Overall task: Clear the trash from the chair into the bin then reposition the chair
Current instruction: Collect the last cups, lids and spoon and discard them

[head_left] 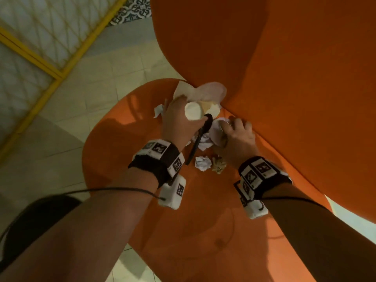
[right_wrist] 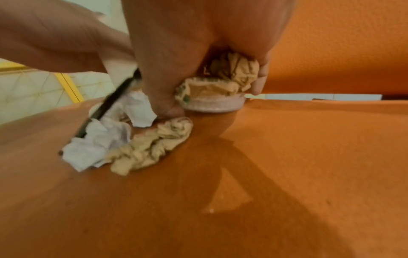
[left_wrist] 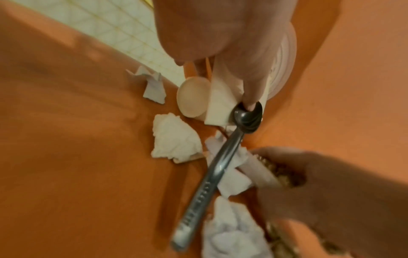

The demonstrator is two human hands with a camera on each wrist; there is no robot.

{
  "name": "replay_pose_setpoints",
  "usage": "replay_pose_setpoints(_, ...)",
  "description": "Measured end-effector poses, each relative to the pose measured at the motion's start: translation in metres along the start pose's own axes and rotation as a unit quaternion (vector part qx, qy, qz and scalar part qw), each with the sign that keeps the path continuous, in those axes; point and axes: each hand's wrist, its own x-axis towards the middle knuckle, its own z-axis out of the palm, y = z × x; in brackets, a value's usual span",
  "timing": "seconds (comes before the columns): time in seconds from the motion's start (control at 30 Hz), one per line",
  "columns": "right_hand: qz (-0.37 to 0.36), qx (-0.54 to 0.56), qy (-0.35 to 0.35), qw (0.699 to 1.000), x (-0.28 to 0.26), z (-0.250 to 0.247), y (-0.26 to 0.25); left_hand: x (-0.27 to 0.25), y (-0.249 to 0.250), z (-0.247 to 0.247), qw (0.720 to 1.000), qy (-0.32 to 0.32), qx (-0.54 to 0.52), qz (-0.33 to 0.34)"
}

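Observation:
An orange chair fills the head view, seat (head_left: pixel 203 220) below and backrest (head_left: pixel 284 68) upper right. Trash lies at the back of the seat. My left hand (head_left: pixel 181 110) grips a white paper cup (head_left: pixel 192 112) together with flat white paper and a metal spoon (left_wrist: pixel 220 167), one fingertip (left_wrist: pixel 249 99) pressing the spoon bowl. My right hand (head_left: pixel 232 127) pinches a round plastic lid (right_wrist: pixel 216 104) and a crumpled brown napkin (right_wrist: pixel 232 69). Loose on the seat lie a white paper ball (head_left: pixel 202 162), another brown wad (right_wrist: pixel 154 148) and a torn white scrap (left_wrist: pixel 154 87).
Pale floor tiles (head_left: pixel 114 68) surround the chair. A yellow-framed mesh panel (head_left: pixel 40 58) stands at the left. A dark blurred shape (head_left: pixel 36 216) sits at the lower left beside my forearm. The front half of the seat holds no trash.

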Motion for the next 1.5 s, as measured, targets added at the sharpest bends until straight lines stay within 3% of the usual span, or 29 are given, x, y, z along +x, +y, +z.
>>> replay_pose_setpoints(0.07,0.002,0.032,-0.014,0.999,-0.001,0.002,0.002,-0.014,0.002,-0.013,0.993,0.053,-0.089,-0.061)
replay_pose_setpoints(0.17,0.001,0.069,-0.015,0.998,-0.004,0.004,0.002,-0.024,-0.004,-0.031,0.96,0.078,-0.198,-0.179)
replay_pose_setpoints(0.3,-0.008,0.166,0.082,0.983,-0.009,0.0,0.004,-0.034,-0.025,-0.044,0.94,0.093,-0.226,-0.236)
replay_pose_setpoints(0.4,0.02,0.34,0.137,0.93,-0.01,-0.016,-0.002,-0.036,-0.043,-0.042,0.935,0.093,-0.22,-0.263)
replay_pose_setpoints(0.5,0.058,0.501,0.059,0.862,0.001,-0.041,-0.026,-0.028,-0.05,-0.037,0.943,0.075,-0.205,-0.25)
replay_pose_setpoints(0.63,0.072,0.607,-0.027,0.791,0.03,-0.062,-0.048,-0.021,-0.042,-0.035,0.972,-0.023,-0.18,-0.151)
replay_pose_setpoints(0.7,0.09,0.606,-0.066,0.788,0.045,-0.067,-0.049,-0.023,-0.043,-0.037,0.975,-0.067,-0.176,-0.118)
replay_pose_setpoints(0.77,0.119,0.597,-0.107,0.786,0.055,-0.069,-0.049,-0.029,-0.049,-0.037,0.973,-0.097,-0.166,-0.129)
replay_pose_setpoints(0.83,0.14,0.56,-0.153,0.802,0.065,-0.071,-0.048,-0.035,-0.053,-0.036,0.971,-0.109,-0.144,-0.159)
replay_pose_setpoints(0.97,0.149,0.472,-0.199,0.846,0.072,-0.072,-0.045,-0.049,-0.053,-0.031,0.976,-0.127,-0.108,-0.139)
replay_pose_setpoints(1.17,0.142,0.423,-0.257,0.858,0.06,-0.065,-0.045,-0.064,-0.05,-0.019,0.975,-0.175,-0.093,-0.103)
replay_pose_setpoints(1.37,0.108,0.46,-0.29,0.833,0.041,-0.068,-0.027,-0.068,-0.048,-0.018,0.979,-0.183,-0.072,-0.061)
replay_pose_setpoints(1.5,0.143,0.575,-0.193,0.782,0.021,-0.065,-0.004,-0.071,-0.05,-0.027,0.973,-0.118,-0.14,-0.138)
